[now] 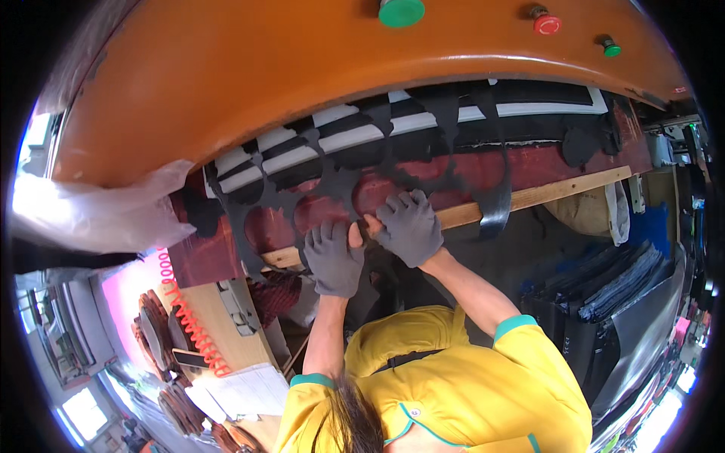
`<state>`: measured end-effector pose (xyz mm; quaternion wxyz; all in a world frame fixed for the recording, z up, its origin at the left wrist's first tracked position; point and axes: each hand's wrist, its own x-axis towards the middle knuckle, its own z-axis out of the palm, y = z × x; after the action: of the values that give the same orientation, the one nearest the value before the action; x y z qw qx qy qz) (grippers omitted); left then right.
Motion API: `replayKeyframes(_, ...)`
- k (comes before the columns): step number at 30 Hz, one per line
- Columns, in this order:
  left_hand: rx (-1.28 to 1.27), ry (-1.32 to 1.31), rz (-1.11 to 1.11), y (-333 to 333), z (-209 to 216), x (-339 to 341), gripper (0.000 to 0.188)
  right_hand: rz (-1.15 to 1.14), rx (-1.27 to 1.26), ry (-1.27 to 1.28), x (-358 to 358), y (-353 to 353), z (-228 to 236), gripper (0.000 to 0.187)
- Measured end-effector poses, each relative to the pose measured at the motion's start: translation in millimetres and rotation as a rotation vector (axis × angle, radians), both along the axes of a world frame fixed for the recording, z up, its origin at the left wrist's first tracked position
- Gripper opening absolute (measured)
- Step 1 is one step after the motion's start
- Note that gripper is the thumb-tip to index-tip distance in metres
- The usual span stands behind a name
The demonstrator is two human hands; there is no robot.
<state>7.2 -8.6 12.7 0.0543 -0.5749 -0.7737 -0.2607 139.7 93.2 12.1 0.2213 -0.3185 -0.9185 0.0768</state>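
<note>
A black sheet with large rounded cut-outs lies across a dark red board, and one strip of it droops over the front edge. My left hand, in a grey glove with the thumb tip bare, is closed on the sheet's near edge. Just to its right, my right hand, gloved the same way, also grips that edge. Both thumbs point toward each other. The fingertips press on the black material; what lies under the palms is hidden. A wooden strip runs along the board's front, partly behind my hands.
An orange machine body with green and red buttons overhangs the board. White bars lie toward the back. At the left are clear plastic film, a coiled red hose and papers. A black bin holding dark sheets stands right.
</note>
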Motion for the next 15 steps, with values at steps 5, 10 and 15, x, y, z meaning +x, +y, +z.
replayKeyframes(5, -0.04, -0.109, -0.05, -9.3, 18.5, 3.2, 0.025, -0.004, -0.065, 0.059, 8.4, -10.2, 6.6, 0.024)
replayKeyframes(10, 0.007, -0.336, -0.012, -32.4, 39.5, 18.7, 0.023, 0.078, -0.244, 0.284, 38.0, -38.8, 24.3, 0.018)
replayKeyframes(15, 0.079, -0.142, 0.087, 20.0, 47.4, 5.8, 0.067, -0.126, -0.118, 0.361, 10.8, 17.3, 53.9, 0.066)
